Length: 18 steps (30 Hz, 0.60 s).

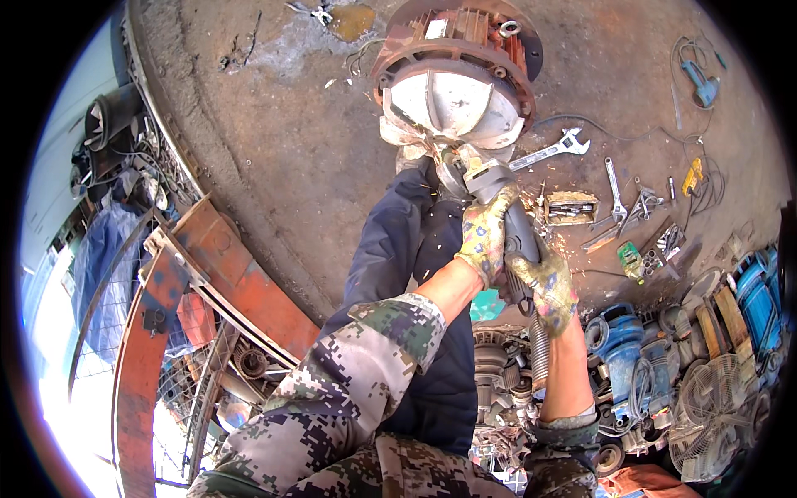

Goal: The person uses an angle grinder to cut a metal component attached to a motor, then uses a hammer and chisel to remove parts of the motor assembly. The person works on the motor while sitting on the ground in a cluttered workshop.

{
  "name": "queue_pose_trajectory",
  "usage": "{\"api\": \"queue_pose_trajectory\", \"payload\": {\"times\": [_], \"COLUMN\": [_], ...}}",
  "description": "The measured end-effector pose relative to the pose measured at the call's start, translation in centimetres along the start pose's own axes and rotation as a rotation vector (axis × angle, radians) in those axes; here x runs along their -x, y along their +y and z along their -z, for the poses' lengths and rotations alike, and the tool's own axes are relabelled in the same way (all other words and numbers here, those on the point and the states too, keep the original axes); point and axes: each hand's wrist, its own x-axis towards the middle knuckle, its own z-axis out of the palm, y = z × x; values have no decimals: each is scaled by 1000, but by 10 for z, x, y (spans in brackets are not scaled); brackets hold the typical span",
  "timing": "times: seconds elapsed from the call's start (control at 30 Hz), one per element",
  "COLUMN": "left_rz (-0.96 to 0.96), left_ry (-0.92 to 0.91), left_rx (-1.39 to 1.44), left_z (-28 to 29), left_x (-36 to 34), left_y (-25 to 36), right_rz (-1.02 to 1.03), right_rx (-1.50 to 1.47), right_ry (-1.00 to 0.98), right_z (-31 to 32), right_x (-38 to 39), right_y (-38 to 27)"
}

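Left hand (486,229) and right hand (548,286) wrapped around the angle grinder (520,232), sparking at the near edge of the white ribbed part (452,101), where light, steady pressure should prevent snagging.

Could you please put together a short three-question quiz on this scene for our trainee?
1. True or false: only the left hand is on the angle grinder.
2. Multiple choice: what colour is the ribbed motor housing above the white bladed part in the picture?
A) bright blue
B) rusty red
C) yellow
3. Short answer: which large hand tool lies close to the lower right of the white bladed part?

Key:
1. False; the right hand grips it too.
2. B
3. An adjustable wrench.
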Motion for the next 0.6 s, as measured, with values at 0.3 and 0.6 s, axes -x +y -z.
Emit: {"api": "queue_pose_trajectory", "payload": {"times": [0.3,0.6], "left_rz": [-2,-80], "left_ry": [-20,-4], "left_rx": [24,21], "left_z": [-2,-1], "left_x": [1,-7], "left_y": [1,-7], "right_rz": [-88,-30], "right_rx": [21,65], "right_ry": [2,10], "right_z": [2,6], "right_x": [2,1], "right_y": [-10,-9]}}
